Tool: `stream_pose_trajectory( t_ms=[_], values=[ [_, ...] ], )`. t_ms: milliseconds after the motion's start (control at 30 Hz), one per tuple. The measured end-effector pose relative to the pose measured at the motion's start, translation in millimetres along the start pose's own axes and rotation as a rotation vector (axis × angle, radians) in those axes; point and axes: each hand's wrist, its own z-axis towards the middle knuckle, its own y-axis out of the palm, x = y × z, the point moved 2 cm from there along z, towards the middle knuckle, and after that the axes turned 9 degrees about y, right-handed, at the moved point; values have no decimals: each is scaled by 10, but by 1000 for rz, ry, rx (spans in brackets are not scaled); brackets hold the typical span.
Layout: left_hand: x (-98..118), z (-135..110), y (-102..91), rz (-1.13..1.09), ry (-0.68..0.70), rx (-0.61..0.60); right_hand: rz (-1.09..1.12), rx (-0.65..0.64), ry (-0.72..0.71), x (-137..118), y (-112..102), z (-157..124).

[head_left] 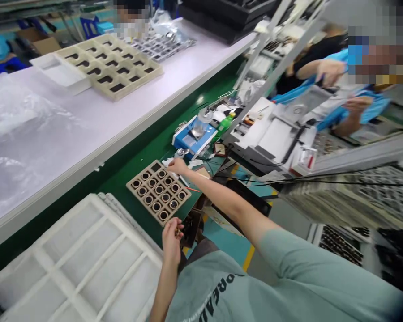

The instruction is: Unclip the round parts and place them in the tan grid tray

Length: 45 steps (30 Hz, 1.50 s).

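Note:
A beige compartment tray [147, 205] lies on the green bench top, with round dark pieces ringed by pale rims in most of its cells. My left hand [172, 233] is just off the tray's near corner, its fingers curled around a small gold-brown piece that is partly hidden. At the tray's far right corner is my right hand [178, 167], fingers pinched together. White scraps [168, 162] lie close to these fingertips; whether the fingers hold anything cannot be made out. A red-orange stick, perhaps a pen [192, 189], lies beside the tray.
Stacked white divided trays [104, 241] stand at the near left. A raised pale shelf [97, 127] carries another beige tray [119, 95] and plastic film. A blue box [196, 142] and green bottle [225, 125] sit beyond my right hand. Co-worker's hands [331, 71] work at right.

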Motion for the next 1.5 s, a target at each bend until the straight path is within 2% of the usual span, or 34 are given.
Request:
stream_pose_trajectory(
  t_ms=[100,200,367,533,933,1067,1267,1333,1400,1500],
  values=[
    [-163,-254,-171,-14,-98,19,-263,-6,-31,-222,181,286],
    [-185,-343,-282,1,-148,-1,-430,12,-61,-402,376,470],
    [-64,-307,-357,-14,-117,-23,-518,5,-95,-581,638,642],
    [-20,-311,-409,-24,-143,-55,-517,1,-121,-603,822,664],
    [-8,-326,-584,-23,-166,-44,-351,277,-75,-152,1125,222],
    [15,-375,-580,-7,-177,-18,-308,279,-21,-128,1142,197],
    [116,-503,-556,53,-130,20,-185,236,2,-284,1050,148],
    [145,-535,-514,90,-128,11,-4,233,-49,-247,984,-19],
    [158,-544,-439,138,-126,14,185,222,-121,-57,892,-318],
    [114,-484,-233,215,-104,14,351,221,-121,533,716,-948]
  ],
)
